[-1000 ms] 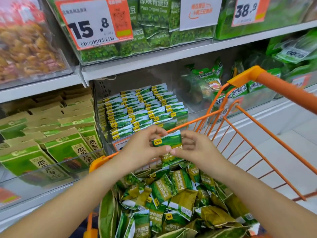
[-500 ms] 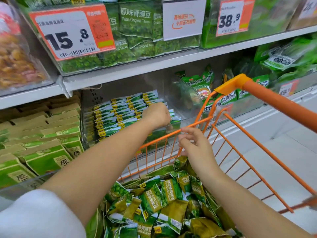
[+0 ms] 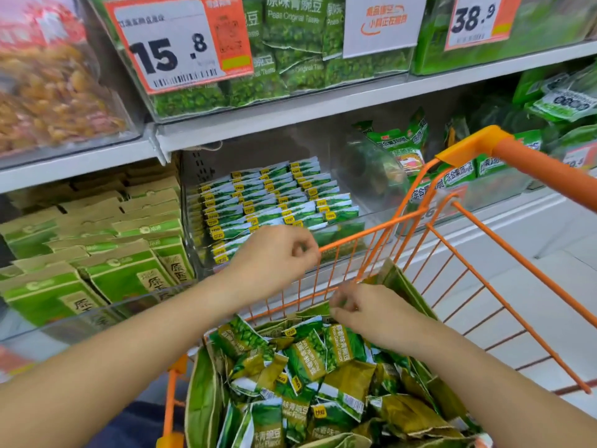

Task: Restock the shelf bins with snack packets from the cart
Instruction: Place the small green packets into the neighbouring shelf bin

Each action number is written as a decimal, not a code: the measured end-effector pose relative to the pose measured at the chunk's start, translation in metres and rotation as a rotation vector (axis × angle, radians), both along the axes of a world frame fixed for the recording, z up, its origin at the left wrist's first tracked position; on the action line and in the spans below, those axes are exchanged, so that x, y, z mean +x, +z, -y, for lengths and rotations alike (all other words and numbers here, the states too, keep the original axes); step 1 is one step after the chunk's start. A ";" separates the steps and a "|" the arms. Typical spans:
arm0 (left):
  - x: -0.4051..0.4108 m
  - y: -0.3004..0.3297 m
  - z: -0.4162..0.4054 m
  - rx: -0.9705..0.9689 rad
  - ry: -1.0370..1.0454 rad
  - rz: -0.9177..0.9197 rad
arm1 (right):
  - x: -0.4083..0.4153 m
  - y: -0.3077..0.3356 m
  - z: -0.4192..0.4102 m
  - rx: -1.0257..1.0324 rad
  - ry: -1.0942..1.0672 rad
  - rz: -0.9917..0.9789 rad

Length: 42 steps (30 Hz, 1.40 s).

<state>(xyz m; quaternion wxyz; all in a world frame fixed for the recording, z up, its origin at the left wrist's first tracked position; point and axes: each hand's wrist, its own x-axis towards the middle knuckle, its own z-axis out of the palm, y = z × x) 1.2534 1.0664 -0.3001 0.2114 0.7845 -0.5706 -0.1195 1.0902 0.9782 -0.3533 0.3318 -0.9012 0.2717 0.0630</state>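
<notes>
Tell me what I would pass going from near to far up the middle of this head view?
Loose snack packets heaped in the cart → right hand → orange cart rim → neat rows of packets in the clear shelf bin → 15.8 price tag.

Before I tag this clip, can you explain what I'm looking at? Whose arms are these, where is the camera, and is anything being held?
No machine here: a person wears a camera on the head, looking down at their own hands. The left hand hovers, loosely curled, near the cart rim in front of the bin of neat packet rows; whether it holds anything is unclear. The right hand reaches into the cart, fingers pinching at a packet atop the loose pile. Price tags hang on the shelf above.
</notes>
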 end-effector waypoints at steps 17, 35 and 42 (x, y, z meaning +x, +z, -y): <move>-0.036 -0.072 -0.069 0.840 -0.659 -0.191 | -0.001 -0.008 -0.011 -0.204 0.288 -0.394; -0.007 -0.076 -0.071 0.779 -0.553 0.336 | 0.000 -0.009 -0.008 -0.176 0.297 -0.387; -0.009 -0.066 -0.066 0.480 -0.320 -0.264 | 0.002 -0.009 -0.004 0.019 0.221 -0.163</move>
